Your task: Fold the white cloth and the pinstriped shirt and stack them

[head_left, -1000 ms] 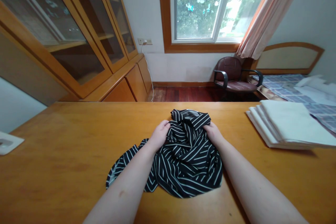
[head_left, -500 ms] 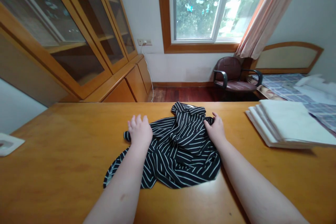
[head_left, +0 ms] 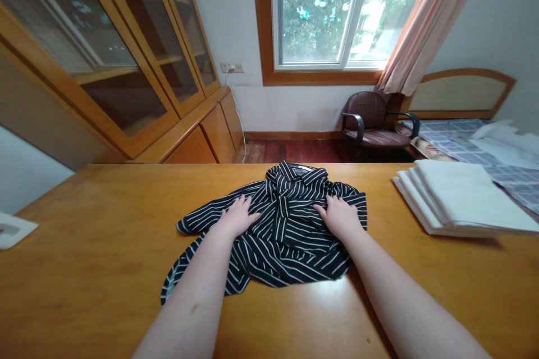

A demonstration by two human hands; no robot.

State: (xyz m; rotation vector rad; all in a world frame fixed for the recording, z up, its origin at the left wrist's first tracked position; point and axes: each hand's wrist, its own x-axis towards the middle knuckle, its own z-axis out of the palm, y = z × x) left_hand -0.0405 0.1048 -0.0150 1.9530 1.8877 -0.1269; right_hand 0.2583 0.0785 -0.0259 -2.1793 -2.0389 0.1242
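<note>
A black shirt with white stripes (head_left: 290, 235) lies rumpled on the wooden table, its collar toward the far edge. One sleeve stretches out to the left, and the lower part is bunched in folds. My left hand (head_left: 238, 217) rests on the shirt's left side with fingers spread. On the right side of the shirt, near the other sleeve, my right hand (head_left: 340, 216) lies flat with its fingers apart. Part of the shirt's lower left is hidden behind my left forearm.
A stack of folded white cloth or sheets (head_left: 467, 196) sits at the table's right. A white object (head_left: 17, 230) is at the left edge. Beyond the wooden table (head_left: 105, 224) stand an armchair (head_left: 370, 118), a bed and a glass-fronted cabinet (head_left: 168, 56).
The left sleeve now extends farther left and the shirt's upper part is more spread. My left hand has moved right onto the cloth; my right hand has shifted slightly nearer and flattened.
</note>
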